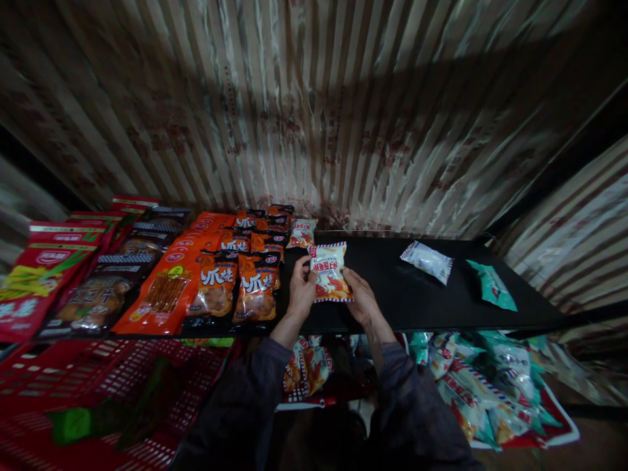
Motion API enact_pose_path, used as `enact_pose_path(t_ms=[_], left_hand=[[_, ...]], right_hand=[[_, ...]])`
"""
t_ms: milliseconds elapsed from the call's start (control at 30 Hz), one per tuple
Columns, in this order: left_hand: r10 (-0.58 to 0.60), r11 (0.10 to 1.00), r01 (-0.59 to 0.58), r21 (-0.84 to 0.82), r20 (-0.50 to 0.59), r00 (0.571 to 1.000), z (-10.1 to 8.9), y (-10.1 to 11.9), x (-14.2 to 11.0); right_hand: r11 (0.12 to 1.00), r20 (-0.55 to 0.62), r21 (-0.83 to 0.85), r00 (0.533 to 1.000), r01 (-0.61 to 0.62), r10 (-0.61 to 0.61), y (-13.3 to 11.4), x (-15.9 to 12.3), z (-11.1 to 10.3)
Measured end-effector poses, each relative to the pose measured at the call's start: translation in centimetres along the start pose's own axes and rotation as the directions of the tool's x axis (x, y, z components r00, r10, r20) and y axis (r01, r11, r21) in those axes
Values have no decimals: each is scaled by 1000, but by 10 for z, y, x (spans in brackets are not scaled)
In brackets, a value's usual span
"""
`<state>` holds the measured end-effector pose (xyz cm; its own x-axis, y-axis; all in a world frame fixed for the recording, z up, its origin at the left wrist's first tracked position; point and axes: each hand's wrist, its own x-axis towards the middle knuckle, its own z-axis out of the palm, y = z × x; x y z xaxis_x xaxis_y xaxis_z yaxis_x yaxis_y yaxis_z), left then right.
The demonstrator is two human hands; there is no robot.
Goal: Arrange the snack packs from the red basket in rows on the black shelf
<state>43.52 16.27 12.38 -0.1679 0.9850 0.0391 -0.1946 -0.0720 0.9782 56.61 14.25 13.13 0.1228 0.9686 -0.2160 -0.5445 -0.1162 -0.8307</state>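
Note:
Between both hands, above the black shelf (373,288), is a small white snack bag (330,271) with red lettering and a striped edge. My left hand (300,288) grips its left side, and my right hand (360,294) closes on its right side. Just behind it, a similar white snack bag (301,233) rests at the back of the shelf. Left of my left hand stand rows of orange-and-black snack bags (255,288). Farther right, a white packet (426,261) and a teal packet (492,285) lie apart on the shelf.
Orange bags (164,288), dark snack packs (105,288) and red bags (42,281) fill the shelf's left end. Below are a red basket (122,373) and a container of teal and white bags (490,386). Striped sheeting (314,118) hangs behind.

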Motion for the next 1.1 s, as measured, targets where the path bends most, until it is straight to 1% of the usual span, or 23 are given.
enact_pose_path(t_ms=[133, 233, 367, 433, 500, 567, 700, 767, 933, 1100], left_hand=[[-47, 999, 48, 21, -48, 998, -2, -9, 6], [-13, 994, 22, 110, -81, 997, -5, -15, 8], [38, 974, -10, 225, -123, 992, -6, -17, 8], [39, 969, -5, 246, -135, 990, -5, -17, 8], [24, 972, 8, 233, -135, 991, -4, -15, 8], [-6, 984, 25, 174, -107, 994, -3, -13, 7], [-91, 996, 91, -9, 14, 996, -2, -4, 3], [-112, 991, 115, -63, 58, 992, -1, 1, 0], [-83, 992, 90, -84, 90, 992, 0, 8, -6], [-63, 990, 84, -117, 173, 983, 1, 10, -8]], right_hand=[[1000, 77, -18, 997, 6, -4, -2, -7, 4], [999, 117, -13, 993, 35, -34, -1, -11, 7], [999, 94, -17, 994, 51, -49, 0, -12, 8], [998, 82, -35, 995, 58, -55, 0, -11, 7], [995, 77, -55, 994, 87, -82, 0, -11, 7], [989, 88, -79, 989, 128, -121, 0, -11, 7], [975, 139, -134, 977, 178, -159, 0, -13, 6], [970, 165, -146, 972, 193, -168, 1, -13, 6], [950, 209, -196, 957, 242, -200, 1, -14, 4], [906, 236, -293, 941, 306, -241, 0, -14, 2]])
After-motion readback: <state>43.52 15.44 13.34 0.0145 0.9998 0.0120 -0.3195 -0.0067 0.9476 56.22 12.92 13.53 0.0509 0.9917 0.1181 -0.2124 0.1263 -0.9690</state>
